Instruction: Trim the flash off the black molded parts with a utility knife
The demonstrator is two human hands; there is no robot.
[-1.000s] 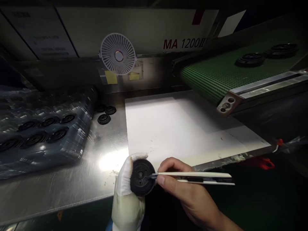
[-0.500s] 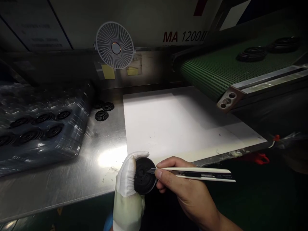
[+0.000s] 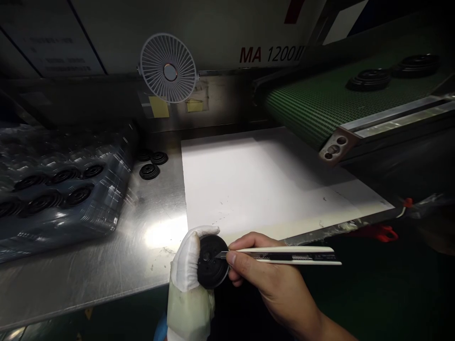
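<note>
A black round ribbed part [image 3: 209, 272] is gripped in my left hand [image 3: 186, 260], which wears a white glove; thumb and fingers wrap its left side and top. My bare right hand [image 3: 263, 267] pinches a white utility knife [image 3: 302, 255] near its blade end. The knife lies almost level, its blade pointing left with the tip at the middle of the part's face. Whether the tip touches the part or hovers just over it I cannot tell. Both hands are in front of the table's near edge.
A large white sheet [image 3: 241, 175] covers part of the metal table [image 3: 142, 265]. At left are clear plastic trays [image 3: 95, 218] holding several black parts, with three loose ones [image 3: 149, 171] beside them. A green conveyor belt [image 3: 320, 102] carries two black stacks at right. A round fan [image 3: 168, 68] stands behind.
The knife and my right hand have shifted slightly left, the blade tip moving a little left and down across the part's face. My left hand keeps its hold.
</note>
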